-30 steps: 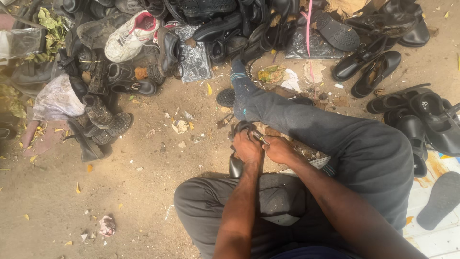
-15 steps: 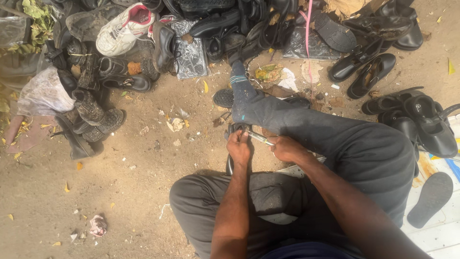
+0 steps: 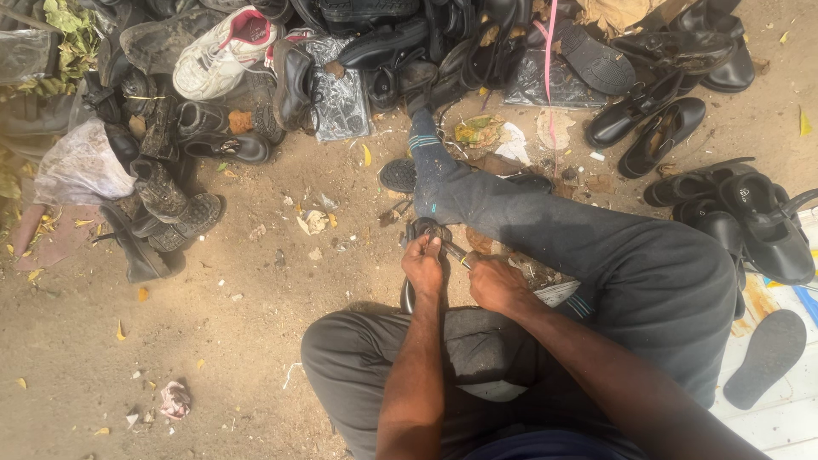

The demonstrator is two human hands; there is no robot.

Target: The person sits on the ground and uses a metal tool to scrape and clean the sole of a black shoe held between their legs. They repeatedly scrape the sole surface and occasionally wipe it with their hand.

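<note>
Hands have drawn closer: left hand [image 3: 423,266] grips upright black shoe [image 3: 419,255], right hand [image 3: 494,285] a tool [image 3: 455,253].

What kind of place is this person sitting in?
Probably an outdoor shoe-repair spot: a heap of worn shoes lies on bare dirt ground, and both the left hand and right hand work on a dark shoe.

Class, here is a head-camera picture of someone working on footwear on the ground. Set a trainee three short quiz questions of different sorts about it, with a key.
1. True or false: both hands, the left hand and the right hand, are at the dark shoe in front of the knees.
2. Which colour is the sneaker in the pile? A white and red; B green; C yellow.
3. Fill in: the loose black sole lies on the person's ____ side.

Key: 1 true; 2 A; 3 right.
</note>
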